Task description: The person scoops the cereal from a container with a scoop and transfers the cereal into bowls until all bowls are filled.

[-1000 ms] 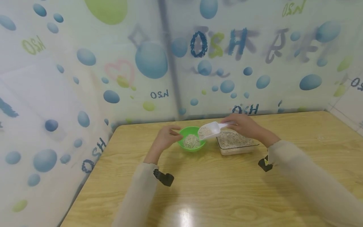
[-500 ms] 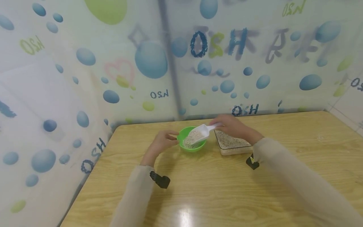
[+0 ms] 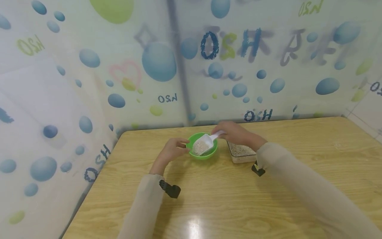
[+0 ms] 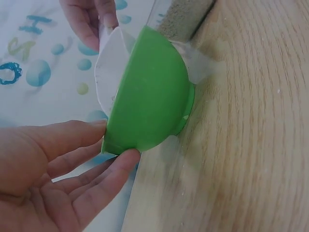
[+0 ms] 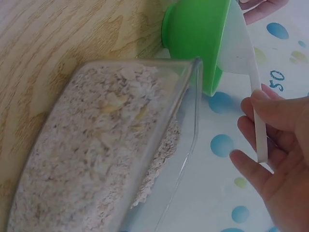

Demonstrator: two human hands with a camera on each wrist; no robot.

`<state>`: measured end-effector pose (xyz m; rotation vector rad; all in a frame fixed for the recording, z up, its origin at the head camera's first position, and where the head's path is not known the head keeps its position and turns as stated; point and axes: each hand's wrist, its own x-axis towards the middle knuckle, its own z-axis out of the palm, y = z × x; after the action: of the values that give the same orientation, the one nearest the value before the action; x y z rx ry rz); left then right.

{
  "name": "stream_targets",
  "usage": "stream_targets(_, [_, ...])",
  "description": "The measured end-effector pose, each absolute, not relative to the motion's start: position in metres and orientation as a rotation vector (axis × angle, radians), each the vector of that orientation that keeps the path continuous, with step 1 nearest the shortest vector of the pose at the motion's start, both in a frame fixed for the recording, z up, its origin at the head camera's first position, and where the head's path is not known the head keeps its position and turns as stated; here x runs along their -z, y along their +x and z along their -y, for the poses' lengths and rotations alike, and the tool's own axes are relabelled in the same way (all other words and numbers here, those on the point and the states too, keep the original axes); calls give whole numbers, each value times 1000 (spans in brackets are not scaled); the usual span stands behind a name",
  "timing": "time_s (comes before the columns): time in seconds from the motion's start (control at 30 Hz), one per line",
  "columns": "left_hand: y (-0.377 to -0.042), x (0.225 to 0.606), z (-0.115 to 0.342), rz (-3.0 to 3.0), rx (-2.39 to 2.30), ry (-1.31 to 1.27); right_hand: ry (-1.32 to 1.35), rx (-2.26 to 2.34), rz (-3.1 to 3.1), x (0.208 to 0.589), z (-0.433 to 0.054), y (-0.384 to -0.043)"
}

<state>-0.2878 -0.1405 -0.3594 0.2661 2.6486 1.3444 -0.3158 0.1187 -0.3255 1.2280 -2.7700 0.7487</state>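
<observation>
A green bowl (image 3: 211, 154) stands on the table with pale flakes, like rolled oats, in it. My left hand (image 3: 173, 148) is at its left rim; in the left wrist view its fingers and thumb pinch the bowl's edge (image 4: 149, 92). My right hand (image 3: 234, 133) holds a white scoop (image 3: 208, 141) by its handle, the thumb pressed along it in the right wrist view (image 5: 260, 125). The scoop's head dips into the bowl, tilted down to the left, with flakes (image 3: 200, 147) at its front end. Its lip is hidden behind the bowl wall in both wrist views.
A clear rectangular container (image 5: 111, 140) of the same flakes stands just right of the bowl, partly under my right forearm in the head view. The wooden table (image 3: 209, 192) runs back to a patterned wall covering (image 3: 137, 79).
My right hand has carried the scoop left and down from beside the container into the bowl. My left hand has shifted slightly and come to the bowl's rim.
</observation>
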Motion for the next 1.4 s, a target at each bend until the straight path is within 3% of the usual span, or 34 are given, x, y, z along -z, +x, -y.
stream_targets(1.4, [-286, 358, 142, -2574, -1410, 251, 1315, -416, 2665, 289, -118, -314])
